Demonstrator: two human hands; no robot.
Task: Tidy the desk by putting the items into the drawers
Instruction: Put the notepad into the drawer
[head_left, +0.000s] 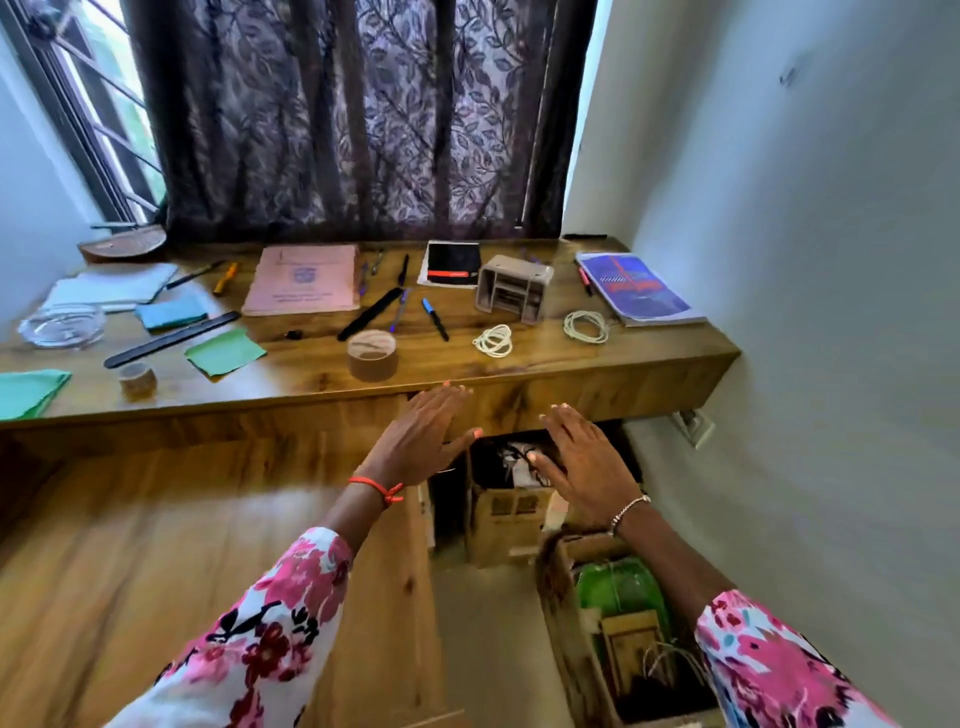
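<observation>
On desk (597, 358) | brown tape roll (372, 355) upright | pink folder (303, 279) flat

Wooden desk (519, 358) cluttered: pink booklet (303, 279) far centre, flat; brown tape roll (372, 354) near edge, on its side face; blue-covered book (638, 287) far right; white cord coils (492, 340) centre-right; green cloths (224, 353) left. Drawer fronts (597, 397) closed.

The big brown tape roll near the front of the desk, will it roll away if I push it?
Probably not: the brown tape roll lies flat on its side, hole up, so it should slide rather than roll. Stood on edge, it could roll off the desk. It looks stiff and fairly light, an easy grab.
</observation>
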